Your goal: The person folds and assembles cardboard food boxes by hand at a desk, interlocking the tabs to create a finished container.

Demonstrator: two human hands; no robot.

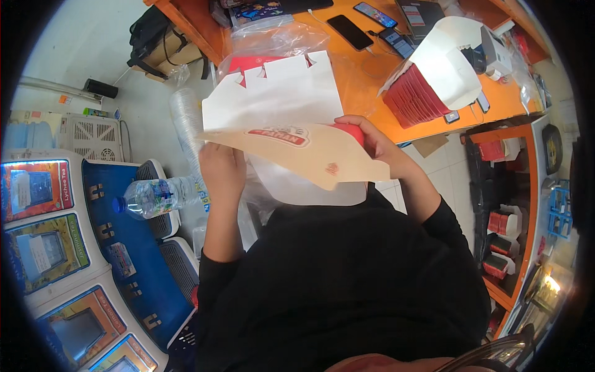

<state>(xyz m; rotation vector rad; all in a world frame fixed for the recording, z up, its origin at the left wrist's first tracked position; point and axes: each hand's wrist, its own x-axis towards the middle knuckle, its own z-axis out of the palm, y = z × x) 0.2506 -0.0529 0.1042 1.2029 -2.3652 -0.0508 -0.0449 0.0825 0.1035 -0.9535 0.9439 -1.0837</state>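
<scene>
1. The person's left hand gripped the left edge of a flat, unfolded cardboard box blank, fingers closed over the card near its lower left corner.
2. The right hand pinched the blank's right side, with the fingers curled around a red part of the card; how tightly they closed could not be told, since the card hid the fingertips.
3. The blank was held up in front of the chest, between the body and the orange table. Its white inner face with notched tabs pointed far, and a tan flap with a red printed emblem was bent towards the near side.
4. Judged from its shape, the box was only partly formed: one flap was creased over, but no walls stood up and no tabs were locked, so most of the folding remained.
5. On the table to the far right lay a stack of red flat blanks under a white curved card piece, which suggested that many were left to fold.
6. Red and white boxes on the shelves at the right looked already assembled.
7. A clear plastic bag lay on the far table edge behind the blank, and two phones lay beyond it.
8. A water bottle with a blue cap lay on its side at the left, near the left forearm, on a blue and white machine top.
</scene>
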